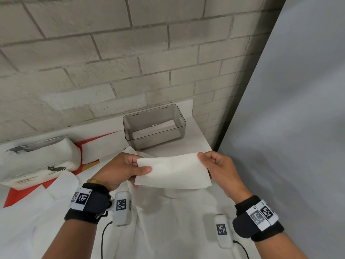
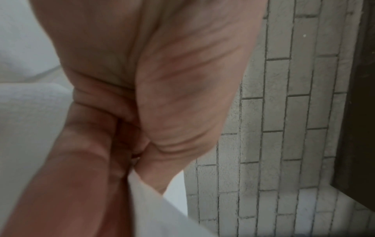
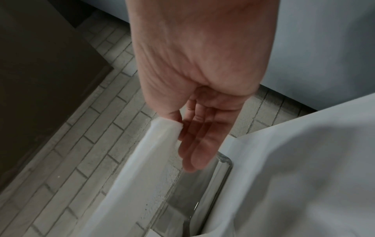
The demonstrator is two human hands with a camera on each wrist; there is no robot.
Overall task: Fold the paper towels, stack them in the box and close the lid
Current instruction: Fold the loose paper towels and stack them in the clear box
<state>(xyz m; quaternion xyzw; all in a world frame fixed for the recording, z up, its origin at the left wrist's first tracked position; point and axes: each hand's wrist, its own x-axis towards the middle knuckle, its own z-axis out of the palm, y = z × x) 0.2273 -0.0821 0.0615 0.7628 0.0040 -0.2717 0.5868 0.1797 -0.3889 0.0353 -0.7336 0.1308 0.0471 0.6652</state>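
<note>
Pinching a folded paper towel between both hands, left and right.

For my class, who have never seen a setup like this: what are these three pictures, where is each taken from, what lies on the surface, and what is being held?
No machine here: a person works with two bare hands. The black wristbands with square printed tags carry small cameras. The big picture comes from a camera on the person's head, looking down. The other two look along each hand from the wrist.

The left hand and the right hand each pinch one end of a folded white paper towel, held in the air. The right wrist view shows that pinch close up.

Behind it, on the white surface, stands a clear grey plastic box, open and apparently empty. To the left lies a soft white pack of paper towels. More loose white sheets lie under the hands.
</note>
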